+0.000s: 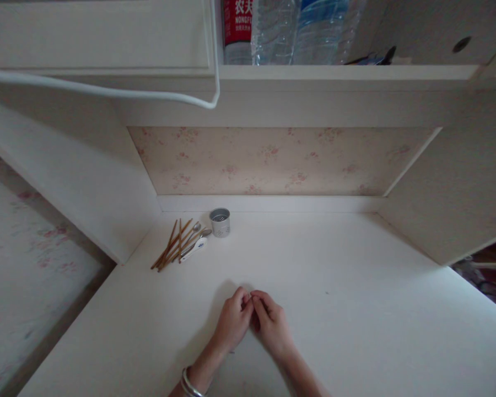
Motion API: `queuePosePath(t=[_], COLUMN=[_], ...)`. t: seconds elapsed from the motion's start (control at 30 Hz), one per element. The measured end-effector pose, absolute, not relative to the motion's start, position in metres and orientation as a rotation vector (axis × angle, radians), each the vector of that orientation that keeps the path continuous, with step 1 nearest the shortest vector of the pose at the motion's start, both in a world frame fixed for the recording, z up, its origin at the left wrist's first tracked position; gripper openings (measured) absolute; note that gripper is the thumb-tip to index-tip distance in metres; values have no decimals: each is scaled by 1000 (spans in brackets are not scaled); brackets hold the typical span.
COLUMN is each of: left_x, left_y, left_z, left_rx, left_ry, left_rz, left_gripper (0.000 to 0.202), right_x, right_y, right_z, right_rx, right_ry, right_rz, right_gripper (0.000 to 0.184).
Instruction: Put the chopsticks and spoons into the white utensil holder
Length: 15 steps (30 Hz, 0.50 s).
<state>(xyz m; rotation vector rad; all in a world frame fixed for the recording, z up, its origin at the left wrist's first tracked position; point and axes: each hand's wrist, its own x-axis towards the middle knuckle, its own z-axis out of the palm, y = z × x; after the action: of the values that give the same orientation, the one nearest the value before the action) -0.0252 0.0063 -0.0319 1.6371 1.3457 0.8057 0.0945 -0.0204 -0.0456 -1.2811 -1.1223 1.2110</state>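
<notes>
Low in the middle of the view, my left hand [235, 314] and my right hand [270, 320] meet at the fingertips above the white tabletop [355, 331]. Both are closed, thumbs and fingers pinched together; whatever may be between them is too small to make out. A silver bangle [189, 383] circles my left wrist. Beyond my hands to the left lies a loose pile of wooden chopsticks [169, 248], with metal spoons [205, 233] and a white spoon [195, 249] beside them. Upright next to the spoons stands a metal holder [220, 223] with small holes.
Above the table runs a shelf [347, 73] with clear plastic bottles [273, 33] and a red label on one. A white cabinet door [99, 36] hangs at upper left. Side panels [446, 182] and a floral back wall [268, 160] enclose the table.
</notes>
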Motion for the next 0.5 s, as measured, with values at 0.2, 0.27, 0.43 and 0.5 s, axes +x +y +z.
queuePosePath(t=[0.2, 0.27, 0.43, 0.5], left_x=[-25, -25, -26, -26], left_y=[5, 5, 5, 5], left_z=[-31, -30, -29, -28], left_rx=[1648, 1646, 1649, 1652], left_ry=[1347, 1351, 1361, 1363], left_rz=[794, 800, 793, 790], left_gripper=[22, 22, 19, 18], right_x=[96, 96, 96, 97], right_y=[-20, -20, -21, -20], right_z=[-42, -41, -42, -42], right_rx=[-1297, -1297, -1326, -1328], right_ry=[-1161, -1168, -1220, -1234], right_rz=[1193, 1184, 1144, 1137], right_gripper=[45, 44, 40, 39])
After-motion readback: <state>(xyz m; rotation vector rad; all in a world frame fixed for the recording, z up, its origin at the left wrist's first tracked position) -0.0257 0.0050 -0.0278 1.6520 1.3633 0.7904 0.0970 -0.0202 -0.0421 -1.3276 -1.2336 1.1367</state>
